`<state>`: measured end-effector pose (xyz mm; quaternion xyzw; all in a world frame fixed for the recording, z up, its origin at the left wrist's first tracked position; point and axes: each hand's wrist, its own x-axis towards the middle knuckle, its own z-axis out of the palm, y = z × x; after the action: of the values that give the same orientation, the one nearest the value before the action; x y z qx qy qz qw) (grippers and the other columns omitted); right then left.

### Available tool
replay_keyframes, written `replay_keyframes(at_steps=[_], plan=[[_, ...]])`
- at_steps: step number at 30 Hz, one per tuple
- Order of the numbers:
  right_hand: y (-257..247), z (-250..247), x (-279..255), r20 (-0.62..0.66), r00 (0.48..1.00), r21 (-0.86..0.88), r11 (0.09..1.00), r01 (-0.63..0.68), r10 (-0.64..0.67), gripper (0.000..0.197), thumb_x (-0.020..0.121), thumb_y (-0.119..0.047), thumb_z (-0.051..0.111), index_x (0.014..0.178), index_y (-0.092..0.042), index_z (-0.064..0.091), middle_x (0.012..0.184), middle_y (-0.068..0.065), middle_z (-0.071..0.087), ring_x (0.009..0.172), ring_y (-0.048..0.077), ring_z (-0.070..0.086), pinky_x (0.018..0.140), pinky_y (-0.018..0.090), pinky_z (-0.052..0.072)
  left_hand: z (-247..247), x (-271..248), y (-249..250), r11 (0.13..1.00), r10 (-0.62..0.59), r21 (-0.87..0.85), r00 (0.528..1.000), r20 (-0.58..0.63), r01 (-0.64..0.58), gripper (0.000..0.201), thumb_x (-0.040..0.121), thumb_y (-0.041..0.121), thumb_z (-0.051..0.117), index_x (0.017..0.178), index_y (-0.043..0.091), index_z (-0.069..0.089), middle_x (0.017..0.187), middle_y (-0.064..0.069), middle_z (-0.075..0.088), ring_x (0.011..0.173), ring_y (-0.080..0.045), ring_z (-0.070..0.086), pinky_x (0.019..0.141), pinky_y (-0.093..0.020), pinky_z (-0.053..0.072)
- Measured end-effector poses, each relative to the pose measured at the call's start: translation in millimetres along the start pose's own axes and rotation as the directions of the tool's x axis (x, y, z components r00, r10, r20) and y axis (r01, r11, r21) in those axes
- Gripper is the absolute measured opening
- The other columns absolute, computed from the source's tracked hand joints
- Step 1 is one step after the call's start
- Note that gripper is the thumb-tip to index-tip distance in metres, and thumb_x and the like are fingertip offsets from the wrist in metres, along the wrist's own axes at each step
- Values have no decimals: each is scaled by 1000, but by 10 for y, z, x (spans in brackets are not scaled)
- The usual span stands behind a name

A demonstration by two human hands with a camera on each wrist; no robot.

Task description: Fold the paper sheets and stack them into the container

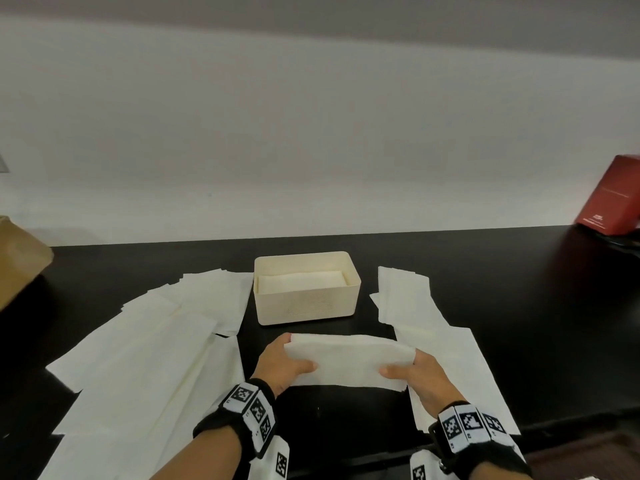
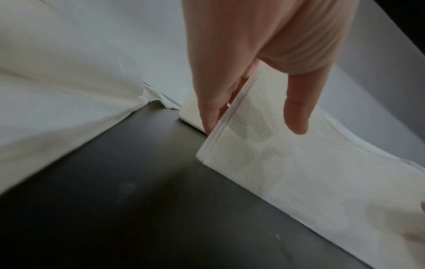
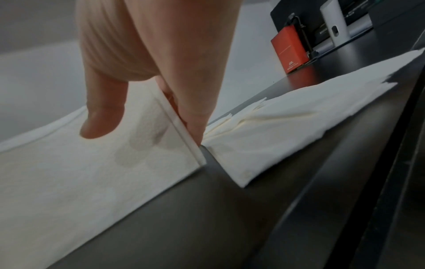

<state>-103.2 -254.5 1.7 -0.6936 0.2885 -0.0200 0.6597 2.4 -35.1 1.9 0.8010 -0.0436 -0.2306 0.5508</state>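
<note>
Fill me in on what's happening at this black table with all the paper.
A person is folding paper sheets and packing them into a container. Right now the left hand and right hand each pinch one end of a folded sheet, holding it just in front of the cream container. Folded paper already lies inside it. Unfolded sheets lie spread on the table to the left, and more to the right.

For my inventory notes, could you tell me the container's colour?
Cream container, clearest in the head view.

Soft even light, blurred wrist views, wide-angle distortion
</note>
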Motion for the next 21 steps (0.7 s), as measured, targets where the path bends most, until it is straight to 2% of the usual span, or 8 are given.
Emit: replay_keyframes(at_steps=[2, 5, 7, 10, 12, 17, 19, 21], plan=[[46, 12, 1, 21, 1000, -13, 1000, -16, 17, 44, 70, 5, 75, 109, -10, 62, 106, 10, 67, 104, 27, 60, 97, 43, 49, 27, 12, -43, 999, -33, -8, 999, 1, 33, 52, 69, 6, 79, 113, 18, 54, 112, -3, 62, 109, -21, 57, 102, -37, 44], [73, 35, 16, 15, 999, -8, 999, -38, 38, 35, 71, 4, 75, 99, -13, 63, 102, 10, 67, 99, 27, 61, 96, 43, 49, 98, 26, -71, 998, -44, -42, 999, -15, 43, 54, 71, 3, 77, 119, 13, 53, 116, -5, 61, 114, -22, 55, 105, -36, 42], [62, 58, 28, -11, 999, -7, 999, -42, 42, 28, 72, 4, 74, 93, -12, 65, 96, 13, 68, 93, 30, 63, 93, 44, 51, 147, 21, -61, 997, -39, -69, 999, -33, 37, 48, 74, 2, 74, 117, 11, 56, 114, -6, 62, 113, -23, 56, 104, -36, 42], [-10, 85, 33, -27, 1000, 7, 1000, -1, 2, 21, 74, 5, 72, 86, -12, 68, 91, 13, 69, 91, 30, 63, 89, 42, 51, 153, 16, -15, 988, 8, -154, 999, -54, -17, 30, 73, 0, 74, 95, 16, 61, 102, -7, 66, 103, -24, 60, 93, -32, 46], [-63, 91, 33, -3, 1000, -12, 1000, 18, -18, 23, 73, 4, 73, 89, -11, 69, 92, 13, 69, 92, 30, 63, 87, 41, 51, 105, 14, 14, 982, 38, -183, 997, -62, -49, 30, 71, 1, 76, 88, 20, 60, 99, -5, 66, 101, -23, 62, 91, -32, 47], [-36, 91, 41, 22, 1000, -26, 1000, -7, 8, 35, 68, 7, 75, 96, -10, 64, 101, 14, 67, 98, 30, 61, 93, 45, 50, -40, 31, -34, 987, 29, -156, 997, -72, -40, 46, 69, 3, 79, 103, 20, 52, 108, -3, 61, 105, -20, 58, 97, -36, 48], [1, 106, 48, 17, 1000, -18, 1000, -23, 23, 34, 68, 7, 75, 96, -10, 64, 102, 14, 66, 99, 31, 61, 93, 45, 50, -62, 38, -67, 985, 23, -170, 997, -68, -34, 47, 69, 3, 79, 104, 19, 52, 107, -2, 61, 104, -20, 58, 94, -34, 48], [12, 140, 35, 12, 1000, -4, 1000, -28, 28, 28, 70, 8, 73, 91, -9, 65, 97, 14, 66, 92, 28, 61, 83, 38, 52, -46, 37, -62, 984, 28, -172, 998, -56, -37, 39, 71, 2, 77, 99, 17, 54, 99, -1, 61, 97, -19, 58, 84, -29, 47]])
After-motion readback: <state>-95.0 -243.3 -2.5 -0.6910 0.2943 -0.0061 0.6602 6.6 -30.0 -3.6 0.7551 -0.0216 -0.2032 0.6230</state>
